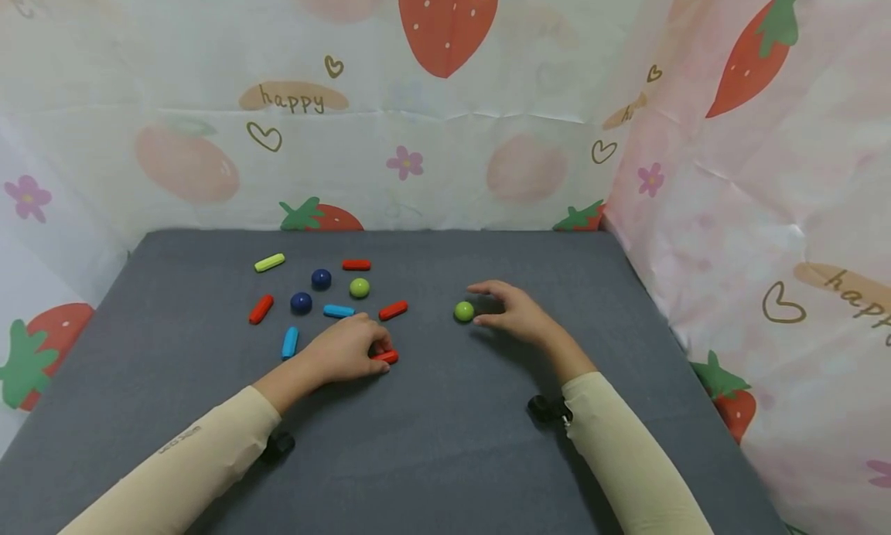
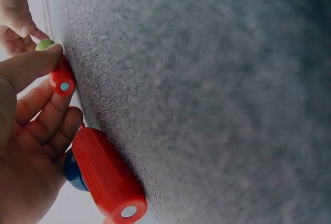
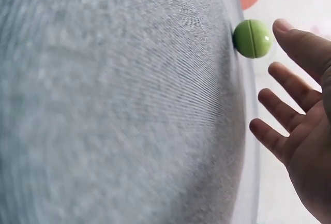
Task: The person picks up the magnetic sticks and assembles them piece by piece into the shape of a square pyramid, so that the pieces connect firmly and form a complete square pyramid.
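Note:
My left hand pinches a short red stick between thumb and fingers, low at the cloth. In the left wrist view the pale round end of that held stick faces the camera, with the thumb across its far part. My right hand has its fingers spread and thumb apart, just right of a glossy green ball. In the right wrist view a groove runs around this green ball, which rests on the cloth near the thumb tip.
Left of centre on the grey cloth lie several other pieces: red sticks, blue sticks, a yellow-green stick, dark blue balls and another green ball. Strawberry-print curtains border the back and sides.

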A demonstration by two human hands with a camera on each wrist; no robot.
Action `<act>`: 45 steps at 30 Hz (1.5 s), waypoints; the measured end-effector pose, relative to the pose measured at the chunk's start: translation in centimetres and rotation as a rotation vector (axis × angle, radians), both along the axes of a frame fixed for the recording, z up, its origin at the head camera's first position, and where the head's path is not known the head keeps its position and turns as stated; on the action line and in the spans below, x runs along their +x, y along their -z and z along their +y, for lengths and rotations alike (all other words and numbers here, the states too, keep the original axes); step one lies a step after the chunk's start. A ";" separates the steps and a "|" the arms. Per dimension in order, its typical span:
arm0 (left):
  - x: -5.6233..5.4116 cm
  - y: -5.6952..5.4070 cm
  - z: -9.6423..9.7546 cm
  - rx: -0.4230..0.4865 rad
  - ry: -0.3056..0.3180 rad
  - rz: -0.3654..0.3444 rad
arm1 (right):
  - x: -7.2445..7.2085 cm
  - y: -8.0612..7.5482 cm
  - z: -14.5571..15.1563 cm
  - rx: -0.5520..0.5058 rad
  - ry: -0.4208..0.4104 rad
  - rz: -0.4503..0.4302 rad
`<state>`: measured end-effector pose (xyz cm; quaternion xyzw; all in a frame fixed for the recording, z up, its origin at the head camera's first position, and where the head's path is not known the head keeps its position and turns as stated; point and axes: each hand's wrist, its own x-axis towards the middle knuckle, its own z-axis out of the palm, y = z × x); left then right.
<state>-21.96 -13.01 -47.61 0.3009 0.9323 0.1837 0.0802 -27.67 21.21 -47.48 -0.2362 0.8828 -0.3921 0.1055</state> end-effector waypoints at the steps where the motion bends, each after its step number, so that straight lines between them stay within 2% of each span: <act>1: 0.0 0.0 0.1 -0.001 -0.002 -0.003 | 0.0 0.1 0.0 0.005 0.001 -0.002; 13: 0.1 -0.8 0.8 0.045 0.003 -0.013 | -0.2 0.8 -0.4 0.013 0.025 -0.011; 18: -0.3 -1.3 1.5 0.063 -0.003 -0.002 | -0.3 1.0 -0.5 0.008 0.037 -0.025; 33: -2.8 -3.1 4.6 0.135 -0.026 -0.047 | -0.7 1.3 -1.2 0.045 0.082 -0.028; 39: -3.9 -3.2 5.4 0.137 -0.053 -0.064 | -0.9 1.6 -1.5 0.028 0.087 -0.024; 45: -5.1 -2.8 6.1 0.143 -0.078 -0.060 | -1.0 1.7 -1.6 0.021 0.095 -0.019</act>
